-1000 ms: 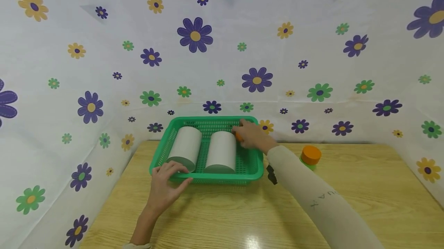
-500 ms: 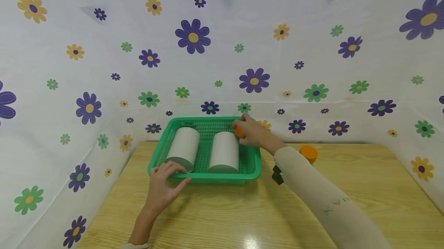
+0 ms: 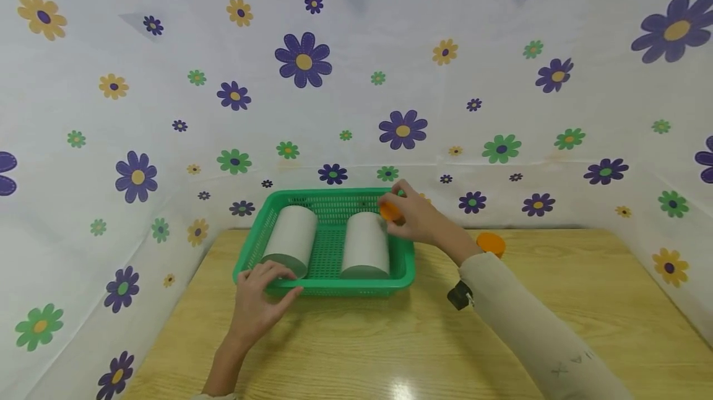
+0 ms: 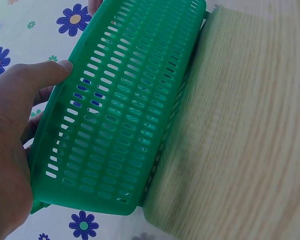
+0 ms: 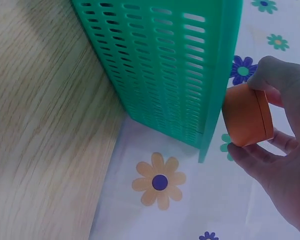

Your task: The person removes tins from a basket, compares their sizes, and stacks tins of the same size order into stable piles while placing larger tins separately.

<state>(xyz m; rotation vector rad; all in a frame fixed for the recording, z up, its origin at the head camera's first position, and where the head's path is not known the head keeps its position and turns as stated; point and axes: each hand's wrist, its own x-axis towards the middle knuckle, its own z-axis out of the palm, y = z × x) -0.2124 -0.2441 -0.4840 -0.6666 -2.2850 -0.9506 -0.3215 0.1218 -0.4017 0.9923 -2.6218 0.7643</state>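
Note:
In the head view a green slotted plastic basket (image 3: 328, 283) stands on the table. Inside lie two white cylinders, a left one (image 3: 291, 236) and a right one (image 3: 366, 245), with a gap between them. My left hand (image 3: 259, 304) grips the basket's near left rim; in the left wrist view the thumb (image 4: 60, 72) lies on the rim, with fingers behind it. Over the basket's back right corner, my right hand (image 3: 414, 217) holds a small round orange container (image 5: 247, 115) with a seam around it, between thumb and fingers.
To the right of the basket, an orange round-topped container (image 3: 491, 244) stands on the wooden table (image 3: 356, 350), partly hidden by the right sleeve. A white flower-print sheet (image 3: 356, 109) hangs behind and beside the table.
My right hand has moved slightly up and right with the orange container. The right white cylinder has shifted right, widening the gap. My left hand stays on the rim.

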